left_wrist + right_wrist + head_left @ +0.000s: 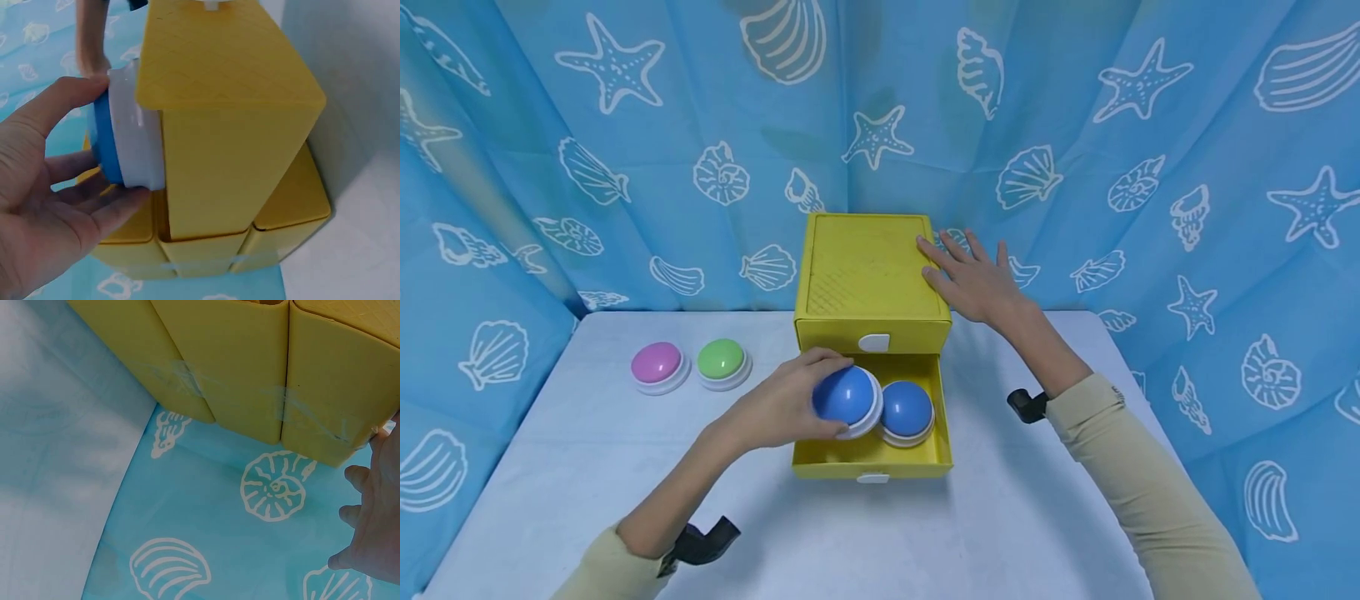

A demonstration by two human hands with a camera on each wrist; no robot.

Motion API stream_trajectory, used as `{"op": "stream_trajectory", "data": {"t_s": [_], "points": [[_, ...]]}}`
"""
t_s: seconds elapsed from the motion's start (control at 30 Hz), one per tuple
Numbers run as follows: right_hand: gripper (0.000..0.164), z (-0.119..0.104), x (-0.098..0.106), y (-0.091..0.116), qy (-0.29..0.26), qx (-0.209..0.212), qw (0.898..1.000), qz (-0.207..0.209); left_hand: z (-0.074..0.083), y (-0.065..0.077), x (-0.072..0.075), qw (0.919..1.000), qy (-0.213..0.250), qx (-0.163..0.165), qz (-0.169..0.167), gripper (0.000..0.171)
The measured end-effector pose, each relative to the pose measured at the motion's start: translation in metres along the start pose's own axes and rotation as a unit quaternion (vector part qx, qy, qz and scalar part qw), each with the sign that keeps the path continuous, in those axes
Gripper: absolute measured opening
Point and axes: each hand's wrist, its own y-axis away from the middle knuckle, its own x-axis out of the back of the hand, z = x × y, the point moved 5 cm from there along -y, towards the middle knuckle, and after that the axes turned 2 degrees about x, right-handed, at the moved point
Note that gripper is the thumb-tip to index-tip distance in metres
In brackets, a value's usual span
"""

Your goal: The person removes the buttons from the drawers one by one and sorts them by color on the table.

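My left hand grips a blue push button with a white base, thumb on one side and fingers on the other. It is held tilted at the left part of a pulled-out yellow drawer. Inside the drawer, right beside it, sits a second blue push button. In the left wrist view the held button's white base faces the drawer. My right hand, fingers spread, rests at the upper right edge of the yellow drawer cabinet; the right wrist view shows the fingers extended.
On the white table, left of the cabinet, stand a pink push button and a green push button, both on white bases. A blue curtain with white shells and starfish hangs behind and at both sides.
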Motion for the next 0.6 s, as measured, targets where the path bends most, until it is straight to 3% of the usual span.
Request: {"op": "stream_trajectory", "data": {"t_s": [0.33,0.6], "points": [[0.058,0.001,0.0,0.0,-0.005,0.002,1.0,-0.005,-0.006,0.013,0.026,0.9985,0.043,-0.003,0.034,0.079],[0.058,0.001,0.0,0.0,0.0,0.001,1.0,-0.002,-0.027,0.031,0.043,0.9975,0.041,0.024,0.053,0.078]]}}
